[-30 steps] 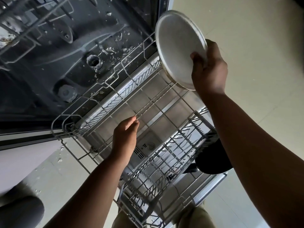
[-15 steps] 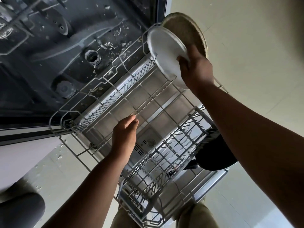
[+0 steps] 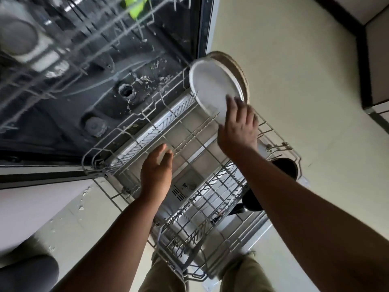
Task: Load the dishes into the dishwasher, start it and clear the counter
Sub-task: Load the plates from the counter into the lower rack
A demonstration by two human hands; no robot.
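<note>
A white plate (image 3: 212,85) stands on edge at the far right corner of the pulled-out lower rack (image 3: 134,131), with a second, brownish-rimmed plate (image 3: 242,72) right behind it. My right hand (image 3: 237,127) hovers at the white plate's near edge, fingers spread and relaxed, fingertips just touching or barely off it. My left hand (image 3: 156,171) is open over the middle of the rack, fingers straight near a wire tine. The dishwasher tub (image 3: 94,81) is open beyond the rack.
A wire cutlery basket (image 3: 202,218) sits at the rack's near side. A dark round pot (image 3: 284,167) lies at the rack's right. The upper rack (image 3: 63,28) with a green item (image 3: 135,6) hangs above. Pale floor tiles (image 3: 305,91) spread to the right.
My right hand set the white plate upright in the rack in front of the other plate and loosened its grip. My left hand opened and lifted slightly off the rack wire.
</note>
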